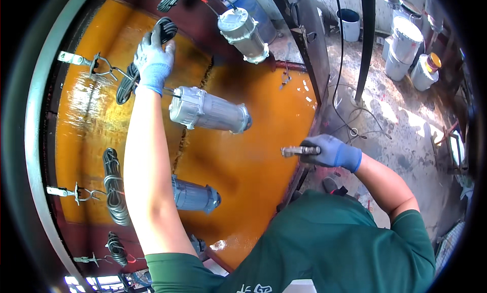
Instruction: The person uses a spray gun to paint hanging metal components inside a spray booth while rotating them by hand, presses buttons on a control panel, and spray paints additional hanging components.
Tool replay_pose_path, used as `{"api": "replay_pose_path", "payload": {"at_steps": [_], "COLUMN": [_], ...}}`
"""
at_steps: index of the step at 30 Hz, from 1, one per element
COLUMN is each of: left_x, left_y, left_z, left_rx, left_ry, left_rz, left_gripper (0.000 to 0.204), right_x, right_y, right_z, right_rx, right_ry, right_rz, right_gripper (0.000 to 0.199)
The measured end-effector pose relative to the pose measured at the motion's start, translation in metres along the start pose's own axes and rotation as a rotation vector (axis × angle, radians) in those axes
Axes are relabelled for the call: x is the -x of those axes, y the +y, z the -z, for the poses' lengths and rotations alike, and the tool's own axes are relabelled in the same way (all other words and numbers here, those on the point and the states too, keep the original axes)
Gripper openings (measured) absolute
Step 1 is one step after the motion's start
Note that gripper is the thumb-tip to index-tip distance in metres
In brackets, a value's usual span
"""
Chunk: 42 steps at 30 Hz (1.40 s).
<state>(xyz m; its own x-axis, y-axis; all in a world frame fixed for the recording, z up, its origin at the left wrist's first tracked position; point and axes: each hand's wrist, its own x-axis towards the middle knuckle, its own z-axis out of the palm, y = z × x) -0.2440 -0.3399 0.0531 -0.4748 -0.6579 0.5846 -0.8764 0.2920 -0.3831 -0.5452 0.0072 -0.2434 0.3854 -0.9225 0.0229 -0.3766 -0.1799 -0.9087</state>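
My left hand (pixel 153 63), in a grey-blue glove, is closed around a coiled black cable (pixel 128 85) whose loops stick out on both sides of it. From that cable hangs a silver-grey cylindrical motor or pump (pixel 209 110), tilted, just right of my left wrist. My right hand (pixel 327 152), gloved alike, grips a metal spray gun (pixel 300 150), its nozzle pointing left toward the orange-coated surface. A gap lies between the gun and the cylinder. My left forearm partly hides another grey cylinder (pixel 197 195) below.
A third cylinder (pixel 243 35) hangs at the top. Hooks (pixel 104 64) and more cable coils (pixel 115 186) line the left metal rail (pixel 33 125). The wet orange panel (pixel 269 181) lies behind. Paint buckets (pixel 406 36) stand at the far right; a thin hose (pixel 339 85) runs to the floor.
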Motion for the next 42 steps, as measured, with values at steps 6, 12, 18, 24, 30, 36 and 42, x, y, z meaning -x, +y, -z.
{"api": "replay_pose_path", "payload": {"at_steps": [6,12,18,24,30,36,42], "left_x": [0.016,0.049,0.083,0.12,0.159,0.202,0.209], "left_y": [0.017,0.024,0.039,0.029,0.009,-0.038,-0.059], "left_z": [0.011,0.034,0.061,0.078,0.099,0.111,0.108], "left_rx": [0.08,0.268,0.423,0.648,0.795,0.727,0.683], "left_ry": [0.084,0.217,0.272,0.34,0.402,0.422,0.502], "left_rz": [0.01,-0.06,0.001,0.078,0.301,0.366,0.523], "left_gripper": [0.065,0.063,0.055,0.057,0.039,0.041,0.051], "right_x": [-0.012,-0.02,-0.029,-0.042,-0.048,-0.052,-0.055], "right_y": [0.003,-0.005,0.003,-0.001,0.007,0.005,0.016], "right_z": [0.012,-0.002,-0.008,-0.007,-0.002,0.013,0.009], "right_rx": [-0.177,-0.017,-0.108,-0.225,-0.123,-0.098,-0.182], "right_ry": [0.263,0.198,0.114,0.193,0.065,0.017,0.223], "right_rz": [-0.144,-0.07,-0.007,-0.138,-0.068,-0.093,-0.137], "right_gripper": [0.027,0.025,0.024,0.024,0.024,0.025,0.026]}}
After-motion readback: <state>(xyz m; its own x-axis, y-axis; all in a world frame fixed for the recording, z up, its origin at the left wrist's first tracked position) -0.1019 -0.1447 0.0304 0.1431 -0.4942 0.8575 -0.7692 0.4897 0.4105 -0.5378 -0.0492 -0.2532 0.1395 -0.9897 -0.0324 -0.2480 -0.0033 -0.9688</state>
